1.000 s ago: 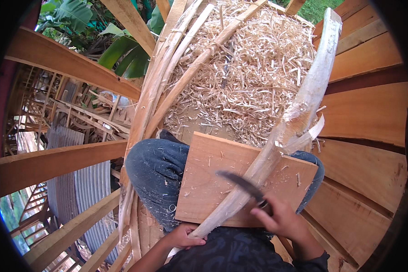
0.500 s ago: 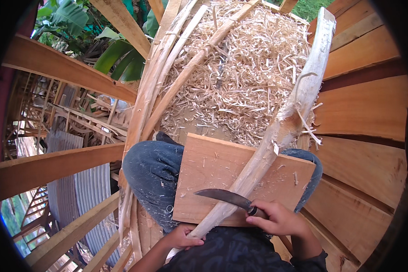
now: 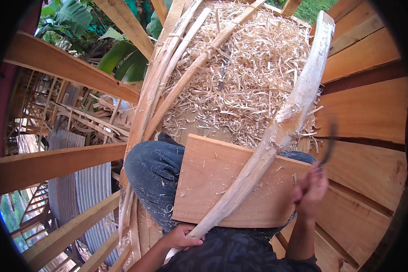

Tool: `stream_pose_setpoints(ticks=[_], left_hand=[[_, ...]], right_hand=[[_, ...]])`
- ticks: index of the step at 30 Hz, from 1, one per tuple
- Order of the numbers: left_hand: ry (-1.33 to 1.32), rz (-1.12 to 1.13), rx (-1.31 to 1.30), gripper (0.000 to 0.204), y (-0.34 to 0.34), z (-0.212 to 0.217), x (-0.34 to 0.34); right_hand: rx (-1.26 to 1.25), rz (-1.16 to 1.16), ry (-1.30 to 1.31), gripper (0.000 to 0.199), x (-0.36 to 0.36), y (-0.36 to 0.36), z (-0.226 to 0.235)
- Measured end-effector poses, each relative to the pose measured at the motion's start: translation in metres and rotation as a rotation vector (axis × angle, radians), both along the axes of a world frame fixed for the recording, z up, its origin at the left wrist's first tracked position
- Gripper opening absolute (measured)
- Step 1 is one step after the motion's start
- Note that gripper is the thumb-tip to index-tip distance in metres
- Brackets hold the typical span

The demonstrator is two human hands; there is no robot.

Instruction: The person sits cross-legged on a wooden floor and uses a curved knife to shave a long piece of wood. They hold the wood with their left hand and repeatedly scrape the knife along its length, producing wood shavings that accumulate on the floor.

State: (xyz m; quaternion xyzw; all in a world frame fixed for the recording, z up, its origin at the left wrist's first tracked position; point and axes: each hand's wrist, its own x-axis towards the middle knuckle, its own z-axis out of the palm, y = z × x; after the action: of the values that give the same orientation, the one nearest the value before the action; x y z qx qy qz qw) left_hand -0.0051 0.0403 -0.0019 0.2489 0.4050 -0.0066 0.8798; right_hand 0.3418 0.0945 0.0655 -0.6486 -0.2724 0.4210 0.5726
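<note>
A long pale stick of wood (image 3: 276, 136) slants across a flat wooden board (image 3: 222, 181) that rests on my lap. My left hand (image 3: 182, 236) grips the stick's lower end near my body. My right hand (image 3: 310, 190) is off to the right of the board, blurred, holding a dark-bladed knife (image 3: 329, 143) with the blade pointing up, clear of the stick. The stick's upper part is rough and freshly shaved, and its far tip reaches the top right of the view.
A big heap of wood shavings (image 3: 249, 77) lies on the floor ahead of my knees. Several long peeled sticks (image 3: 167, 81) lean to the left of it. Wooden floor planks (image 3: 371, 113) lie on the right, open beams (image 3: 54, 163) and corrugated sheet (image 3: 90, 190) below left.
My right hand has swung the knife off the stick, from the board's lower middle out to the right with the blade raised. The stick and my left hand stayed roughly in place.
</note>
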Motion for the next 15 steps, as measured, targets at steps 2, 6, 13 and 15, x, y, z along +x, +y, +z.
stream_pose_setpoints(ticks=[2,6,13,15], left_hand=[[-0.013,0.014,-0.004,0.022,0.001,0.0,0.001],[-0.009,0.013,0.002,0.023,0.001,0.002,0.002],[0.003,0.035,0.015,0.023,-0.002,0.007,0.004],[0.0,0.032,0.024,0.022,-0.001,0.011,0.003]], right_hand=[[0.15,-0.38,0.311,0.016,0.012,0.013,0.008],[0.044,-0.09,0.155,0.017,0.001,-0.006,0.01],[-0.05,0.243,-0.205,0.022,-0.007,-0.044,-0.021],[-0.054,0.316,-0.405,0.024,-0.003,-0.05,-0.031]])
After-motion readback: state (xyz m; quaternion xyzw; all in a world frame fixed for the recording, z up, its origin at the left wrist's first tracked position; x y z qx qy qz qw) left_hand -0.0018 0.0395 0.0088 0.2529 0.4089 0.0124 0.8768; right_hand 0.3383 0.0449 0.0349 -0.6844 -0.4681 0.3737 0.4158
